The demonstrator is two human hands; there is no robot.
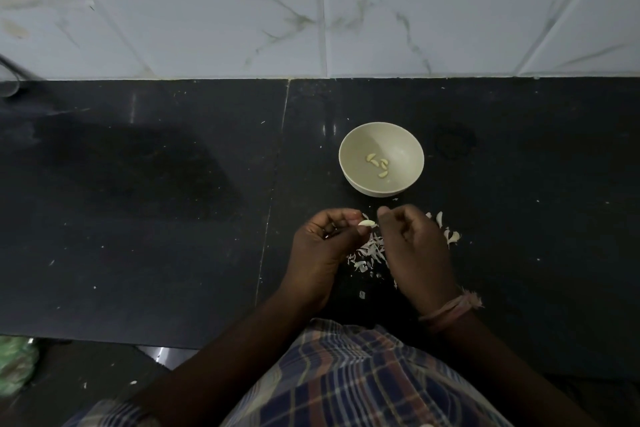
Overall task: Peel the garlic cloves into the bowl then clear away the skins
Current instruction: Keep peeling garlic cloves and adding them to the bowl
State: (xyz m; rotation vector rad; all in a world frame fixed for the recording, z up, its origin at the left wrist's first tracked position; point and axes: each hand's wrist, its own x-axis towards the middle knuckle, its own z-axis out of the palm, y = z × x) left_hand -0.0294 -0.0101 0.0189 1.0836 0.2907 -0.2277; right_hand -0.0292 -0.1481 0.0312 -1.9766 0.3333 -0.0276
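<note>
Now your left hand (323, 246) pinches a clove (367, 224) at mid-frame, just below the bowl (381, 159). Your right hand (414, 246) is curled beside it; its grip is unclear. Skins (369, 253) lie between your hands.

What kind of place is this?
Probably a home kitchen: a black stone countertop against a marble-look tiled wall, with a bowl of peeled garlic cloves and a pile of garlic skins.

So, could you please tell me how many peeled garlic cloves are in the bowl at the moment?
4, clustered at the bottom of the bowl: two at back left, one right of them, one nearest the person. None seem hidden.
</note>
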